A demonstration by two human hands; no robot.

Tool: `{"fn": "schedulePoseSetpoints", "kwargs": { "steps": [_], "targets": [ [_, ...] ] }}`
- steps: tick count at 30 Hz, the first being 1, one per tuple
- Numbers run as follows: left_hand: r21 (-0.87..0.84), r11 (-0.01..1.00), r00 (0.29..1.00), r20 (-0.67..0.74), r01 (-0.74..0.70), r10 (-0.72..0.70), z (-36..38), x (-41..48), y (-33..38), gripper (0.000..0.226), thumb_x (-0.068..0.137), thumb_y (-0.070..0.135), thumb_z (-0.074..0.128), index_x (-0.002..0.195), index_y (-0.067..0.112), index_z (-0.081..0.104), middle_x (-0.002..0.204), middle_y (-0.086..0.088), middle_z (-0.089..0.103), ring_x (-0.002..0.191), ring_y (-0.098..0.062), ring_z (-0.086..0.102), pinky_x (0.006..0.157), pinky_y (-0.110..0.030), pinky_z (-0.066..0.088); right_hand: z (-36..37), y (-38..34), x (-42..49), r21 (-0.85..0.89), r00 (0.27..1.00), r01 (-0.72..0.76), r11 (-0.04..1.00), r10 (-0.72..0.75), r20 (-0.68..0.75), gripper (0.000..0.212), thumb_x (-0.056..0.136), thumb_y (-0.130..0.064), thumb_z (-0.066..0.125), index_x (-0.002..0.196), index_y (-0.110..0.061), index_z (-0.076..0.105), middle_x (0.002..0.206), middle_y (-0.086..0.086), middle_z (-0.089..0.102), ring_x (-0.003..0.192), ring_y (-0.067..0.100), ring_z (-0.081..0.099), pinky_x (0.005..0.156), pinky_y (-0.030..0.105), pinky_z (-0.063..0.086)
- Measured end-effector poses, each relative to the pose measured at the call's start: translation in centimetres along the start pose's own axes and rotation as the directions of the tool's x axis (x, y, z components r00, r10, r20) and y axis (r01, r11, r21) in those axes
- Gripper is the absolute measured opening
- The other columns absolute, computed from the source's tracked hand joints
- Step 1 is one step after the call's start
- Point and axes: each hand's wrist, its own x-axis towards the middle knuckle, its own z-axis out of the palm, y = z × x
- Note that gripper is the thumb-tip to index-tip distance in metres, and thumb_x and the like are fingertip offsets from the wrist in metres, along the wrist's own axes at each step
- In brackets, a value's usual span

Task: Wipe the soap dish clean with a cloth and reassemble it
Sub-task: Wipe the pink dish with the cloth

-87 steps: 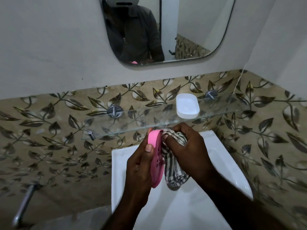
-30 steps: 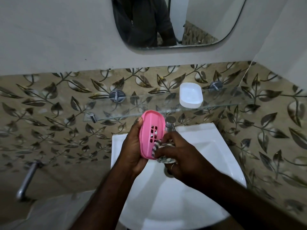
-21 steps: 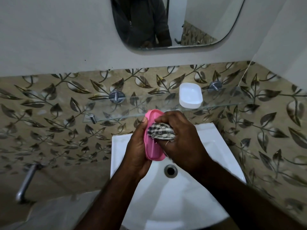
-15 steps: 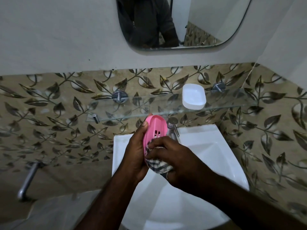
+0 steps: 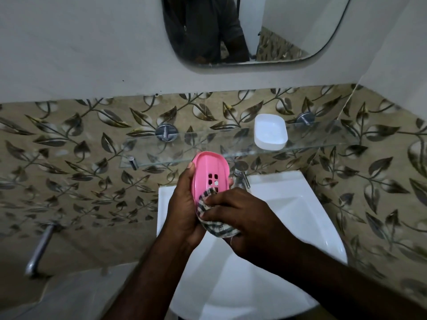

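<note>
- The glass shelf point(image 5: 196, 144) runs close behind the top of the pink tray point(image 5: 211, 166); its front edge stands in the way upward.
- The white base point(image 5: 270, 131) takes the shelf's right part; left of it the glass is bare.
- The tap point(image 5: 242, 180) stands just right of the tray.
- Under the tray the basin point(image 5: 300, 218) leaves open room.

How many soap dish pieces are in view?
2: the pink slotted tray, gripped by the left hand above the sink, and the white base on the glass shelf.
</note>
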Motion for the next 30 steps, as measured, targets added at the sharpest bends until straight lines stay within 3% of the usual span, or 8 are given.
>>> {"fn": "schedulePoseSetpoints", "kwargs": {
  "steps": [3, 7, 15, 19, 22, 26, 28, 30],
  "targets": [
    [-0.011, 1.000, 1.000, -0.005, 0.022, -0.022, -0.1, 0.1, 0.0, 0.070, 0.087, 0.056, 0.048, 0.130, 0.002, 0.055, 0.113, -0.026, 0.064, 0.096, -0.031, 0.065, 0.077, -0.037, 0.058, -0.3, 1.0, -0.9, -0.045, 0.998, 0.054, 0.998, -0.052, 0.033, 0.043, 0.063, 0.015, 0.058, 0.096, -0.008, 0.074, 0.112, 0.008, 0.069, 0.100, 0.022, 0.057, 0.090, 0.020, 0.041],
    [0.018, 0.998, 0.998, -0.022, 0.067, -0.067, -0.1, 0.4, 0.0, 0.066, 0.088, 0.054, 0.048, 0.130, 0.004, 0.055, 0.121, -0.026, 0.061, 0.101, -0.034, 0.061, 0.087, -0.045, 0.051, -1.1, 2.3, -1.4, -0.048, 0.991, 0.101, 0.994, -0.096, 0.091, 0.046, 0.068, 0.001, 0.035, 0.091, -0.005, 0.074, 0.109, 0.012, 0.070, 0.095, 0.024, 0.056, 0.082, 0.028, 0.044],
    [0.049, 0.993, 0.994, -0.021, 0.110, -0.109, -0.2, 0.8, 0.2, 0.058, 0.094, 0.052, 0.043, 0.126, 0.006, 0.057, 0.108, -0.023, 0.069, 0.097, -0.036, 0.062, 0.085, -0.048, 0.050, -1.8, 4.3, 0.3, -0.109, 0.956, 0.169, 0.980, -0.136, 0.261, 0.035, 0.067, 0.011, 0.058, 0.093, -0.007, 0.072, 0.115, 0.016, 0.066, 0.095, 0.032, 0.059, 0.080, 0.035, 0.045],
    [0.032, 0.994, 0.994, 0.038, 0.104, -0.105, -0.3, 0.4, 0.3, 0.057, 0.095, 0.048, 0.045, 0.130, 0.005, 0.057, 0.108, -0.019, 0.068, 0.092, -0.031, 0.062, 0.092, -0.047, 0.044, -3.4, 5.0, 1.8, -0.119, 0.971, 0.096, 0.988, -0.066, 0.232, 0.033, 0.070, 0.008, 0.053, 0.093, -0.008, 0.071, 0.112, 0.014, 0.066, 0.101, 0.029, 0.059, 0.080, 0.035, 0.048],
    [0.002, 0.999, 0.999, 0.022, 0.047, -0.047, -0.3, 0.4, 0.0, 0.056, 0.095, 0.046, 0.044, 0.131, 0.004, 0.056, 0.105, -0.019, 0.068, 0.089, -0.029, 0.064, 0.086, -0.043, 0.049, -2.9, 4.8, 1.8, -0.140, 0.976, 0.051, 0.989, -0.020, 0.215, 0.031, 0.069, 0.007, 0.062, 0.094, -0.008, 0.069, 0.105, 0.012, 0.066, 0.094, 0.030, 0.061, 0.073, 0.036, 0.049],
    [0.073, 0.997, 0.999, -0.049, 0.011, -0.007, -1.0, 0.7, -0.3, 0.057, 0.093, 0.053, 0.045, 0.129, 0.010, 0.058, 0.103, -0.017, 0.070, 0.089, -0.030, 0.066, 0.073, -0.040, 0.054, -1.3, 2.9, 0.2, -0.065, 0.977, -0.086, 0.994, 0.097, 0.188, 0.022, 0.072, -0.020, 0.058, 0.092, -0.014, 0.066, 0.086, 0.005, 0.062, 0.079, 0.020, 0.056, 0.064, 0.021, 0.036],
    [0.084, 0.996, 0.997, -0.076, -0.004, 0.011, -1.6, 0.8, -0.5, 0.057, 0.091, 0.053, 0.048, 0.128, 0.010, 0.058, 0.097, -0.015, 0.074, 0.082, -0.028, 0.070, 0.066, -0.037, 0.056, -0.8, 2.0, -0.4, 0.013, 0.976, -0.133, 0.991, 0.129, 0.175, 0.021, 0.069, -0.019, 0.061, 0.089, -0.014, 0.066, 0.083, 0.001, 0.062, 0.078, 0.013, 0.052, 0.064, 0.013, 0.031],
    [0.082, 0.996, 0.995, -0.099, -0.019, 0.027, -1.9, 0.8, -0.7, 0.062, 0.086, 0.053, 0.053, 0.131, 0.010, 0.056, 0.103, -0.017, 0.073, 0.082, -0.028, 0.073, 0.064, -0.037, 0.058, -0.2, 1.2, -0.9, 0.069, 0.974, -0.168, 0.983, 0.154, 0.168, 0.021, 0.068, -0.015, 0.068, 0.089, -0.015, 0.066, 0.083, 0.000, 0.063, 0.077, 0.011, 0.054, 0.066, 0.013, 0.037]
  ]
}}
